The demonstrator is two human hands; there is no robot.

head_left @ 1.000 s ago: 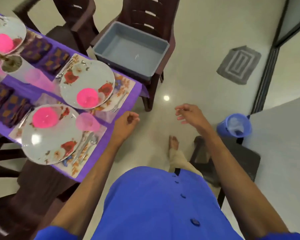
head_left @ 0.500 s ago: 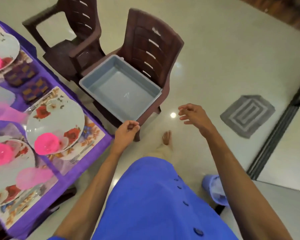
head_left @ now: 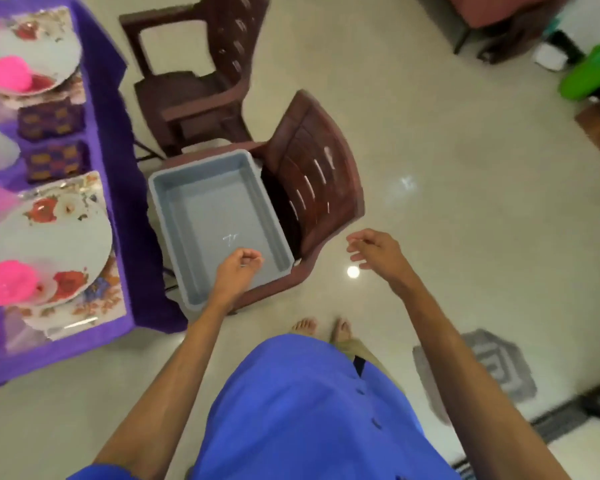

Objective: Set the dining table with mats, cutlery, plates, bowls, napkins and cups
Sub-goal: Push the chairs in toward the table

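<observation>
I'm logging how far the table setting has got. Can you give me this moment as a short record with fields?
left hand: curled, holding nothing, over the grey tub
right hand: loosely open, holding nothing, above the floor
grey tub: on a brown chair, nothing inside
table: purple cloth, floral plates, pink bowls, folded napkins laid out

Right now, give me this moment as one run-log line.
left hand: curled, holding nothing | right hand: open, empty | grey tub: empty, on chair | table: plates, bowls set
</observation>
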